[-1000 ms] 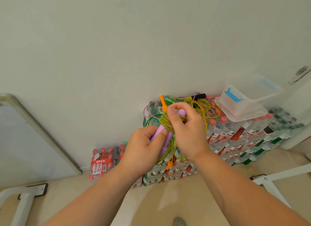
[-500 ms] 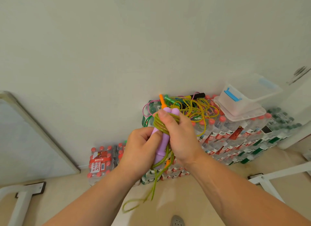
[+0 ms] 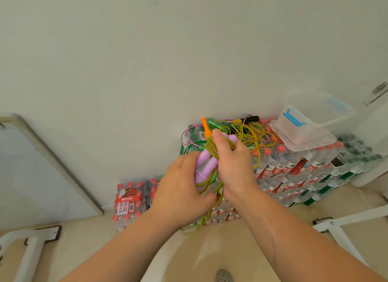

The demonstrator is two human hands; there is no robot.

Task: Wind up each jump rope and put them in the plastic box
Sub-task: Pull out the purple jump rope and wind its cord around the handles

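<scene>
**Winding half done**

Forearms reach in from the bottom edge and meet in the middle of the view. The left hand has its fingers curled round the lower part of the jump rope's purple handles, which lie side by side and point up and to the right. The right hand clamps the yellow-green cord against the upper end of those handles, thumb on top of the wound coils and fingers closed behind. A loose tail of cord hangs below both hands. The jump rope is therefore in the air, gripped by both hands, in front of the stack and to the left of the plastic box.

Beneath the arms lies a beige floor, with a white frame leg at the left and another at the right.

Farther back, shrink-wrapped water bottle packs are stacked against the wall, with a smaller pack standing apart to the left. On top of the stack sits a tangled pile of ropes in yellow, green and pink, an orange handle sticking up from it. Just right of the pile, the clear plastic box with its blue latch rests on what looks like its lid. A framed board leans on the wall at far left.
</scene>
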